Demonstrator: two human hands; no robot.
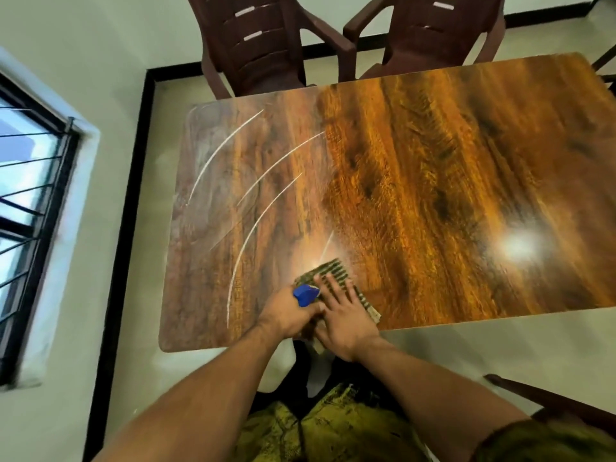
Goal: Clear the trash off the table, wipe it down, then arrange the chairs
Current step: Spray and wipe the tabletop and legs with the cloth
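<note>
Right hand (346, 316) presses cloth (333, 269) on table (433, 161); left hand (286, 315) grips blue sprayer (305, 294).

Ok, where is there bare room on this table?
Bare: the right half and far side of the glossy wood-grain table, up to the brown plastic chairs; the streaked left end by the window. Crowded: the near edge's middle, where the right grip presses the striped green cloth and the left grip holds a blue spray top.

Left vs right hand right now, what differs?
Left hand grips a blue object, fingers curled; right hand lies flat, fingers straight and spread. Right hand presses the striped cloth on the table; left hand sits beside that cloth. Both are at the table's near edge.
</note>
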